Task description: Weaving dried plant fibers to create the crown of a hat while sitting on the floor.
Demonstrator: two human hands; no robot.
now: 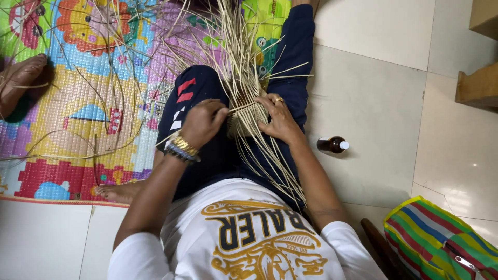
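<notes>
The left hand (203, 122) is closed in a pinch on a single pale straw strand (243, 107), which runs level from its fingertips across to the right hand (279, 119). The right hand lies flat, fingers spread and pressed against the right side of a small woven straw piece (244, 124), steadying it; a ring shows on one finger. The woven piece rests on the person's lap, on dark trousers (199, 98), directly between the two hands and touching both. From it, loose straw stalks (236, 46) fan upward toward the far edge of the colourful play mat (78, 103), and others trail down along the right thigh toward the white shirt (244, 238). Gold and beaded bracelets (182, 149) circle the left wrist. More stray stalks lie scattered over the mat on the left side. On the tiled floor (373, 103), just right of the right forearm, a small brown bottle (332, 144) lies on its side. A striped bag (436, 238) sits in the floor's near right corner.
</notes>
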